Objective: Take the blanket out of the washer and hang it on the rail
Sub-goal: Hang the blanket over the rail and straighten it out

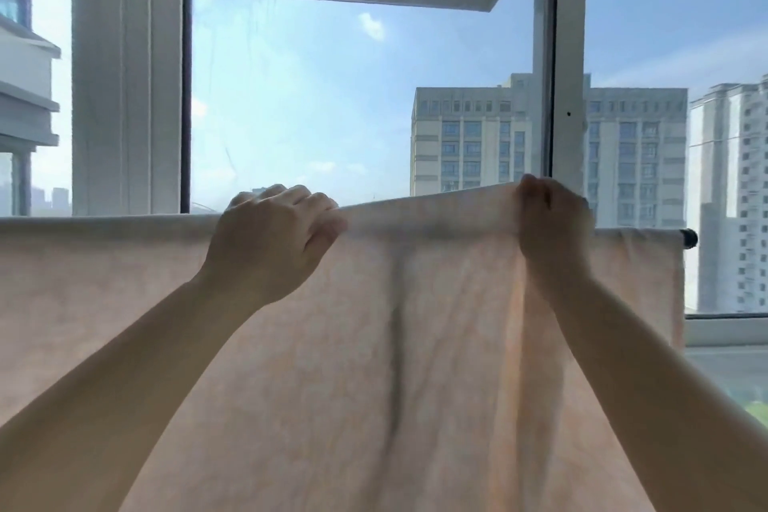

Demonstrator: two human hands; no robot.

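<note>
Head view: left hand (276,235) and right hand (550,220), fingers curled, each pinch the top fold of the pale pink blanket (374,345) draped over the rail (688,239) before the window (332,96); soft, limp, probably damp-heavy, best gripped along that fold.

Large window (353,96) with white frames (569,75); bright daylight, blue sky and tall apartment blocks (478,137) beyond the glass.

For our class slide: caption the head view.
Both hands grip a pale blanket on the rail.
</note>
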